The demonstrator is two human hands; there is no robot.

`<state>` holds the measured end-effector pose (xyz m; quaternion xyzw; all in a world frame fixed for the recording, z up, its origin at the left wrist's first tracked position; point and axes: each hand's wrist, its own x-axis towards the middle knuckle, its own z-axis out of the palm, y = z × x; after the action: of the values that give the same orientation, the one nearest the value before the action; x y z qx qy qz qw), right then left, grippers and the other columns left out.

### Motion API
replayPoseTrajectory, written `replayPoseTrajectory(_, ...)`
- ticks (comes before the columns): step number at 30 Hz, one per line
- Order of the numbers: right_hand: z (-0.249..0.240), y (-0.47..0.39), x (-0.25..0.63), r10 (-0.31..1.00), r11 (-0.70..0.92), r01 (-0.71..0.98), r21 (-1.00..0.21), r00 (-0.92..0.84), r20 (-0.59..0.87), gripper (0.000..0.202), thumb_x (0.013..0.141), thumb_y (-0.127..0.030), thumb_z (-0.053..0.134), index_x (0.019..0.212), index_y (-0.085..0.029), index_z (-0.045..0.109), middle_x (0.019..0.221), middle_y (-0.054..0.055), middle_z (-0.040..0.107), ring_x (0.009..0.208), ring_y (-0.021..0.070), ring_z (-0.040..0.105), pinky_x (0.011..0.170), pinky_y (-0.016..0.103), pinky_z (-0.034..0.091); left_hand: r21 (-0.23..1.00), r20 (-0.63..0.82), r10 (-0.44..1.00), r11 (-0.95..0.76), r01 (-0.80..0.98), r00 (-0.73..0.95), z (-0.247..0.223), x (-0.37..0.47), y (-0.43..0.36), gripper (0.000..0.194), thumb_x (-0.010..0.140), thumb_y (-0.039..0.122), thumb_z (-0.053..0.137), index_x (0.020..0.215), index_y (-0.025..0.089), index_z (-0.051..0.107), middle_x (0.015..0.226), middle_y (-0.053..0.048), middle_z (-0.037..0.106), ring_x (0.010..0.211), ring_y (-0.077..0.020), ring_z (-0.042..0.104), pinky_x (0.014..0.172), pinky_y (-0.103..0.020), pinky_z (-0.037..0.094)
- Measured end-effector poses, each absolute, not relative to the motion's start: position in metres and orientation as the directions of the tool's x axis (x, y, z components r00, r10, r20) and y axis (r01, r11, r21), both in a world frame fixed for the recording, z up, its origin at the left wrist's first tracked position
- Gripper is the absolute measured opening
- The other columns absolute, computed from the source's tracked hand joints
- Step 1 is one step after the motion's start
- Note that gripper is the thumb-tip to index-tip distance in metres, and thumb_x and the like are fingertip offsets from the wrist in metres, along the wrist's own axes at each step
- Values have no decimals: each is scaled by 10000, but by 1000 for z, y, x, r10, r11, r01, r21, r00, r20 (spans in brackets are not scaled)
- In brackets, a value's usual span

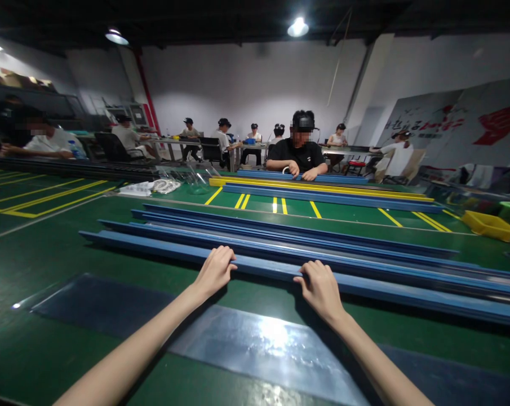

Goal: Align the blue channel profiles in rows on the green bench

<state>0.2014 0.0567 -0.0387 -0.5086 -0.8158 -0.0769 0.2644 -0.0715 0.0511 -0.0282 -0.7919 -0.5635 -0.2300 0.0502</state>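
Several long blue channel-shaped profiles lie side by side across the green table. My left hand is closed on the nearest blue profile, with its fingers curled over the far edge. Farther right along the same profile, my right hand grips it too, thumb on the near side and fingers over the top. Between my forearms and under them, a long clear plastic film strip is spread flat and reflects the ceiling light. Parts of both hands' fingertips are hidden behind the profile.
Across the table a co-worker handles a blue profile beside a long yellow profile. Clear plastic pieces and a white bundle lie at the back left. A yellow bin stands at the right. Other people sit behind.
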Motion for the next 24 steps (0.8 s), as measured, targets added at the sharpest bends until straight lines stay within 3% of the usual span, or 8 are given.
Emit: replayPoseTrajectory(24,-42,50,160,868,458,870,-183,-394,302,140,797,-297,526,754,-177,584,786,30,605,795,171,501,679,267,304,128,406,874,-344,930,267,-47,-116,43,34,777,154,459,762,184,457,781,-33,545,782,-190,490,695,-306,356)
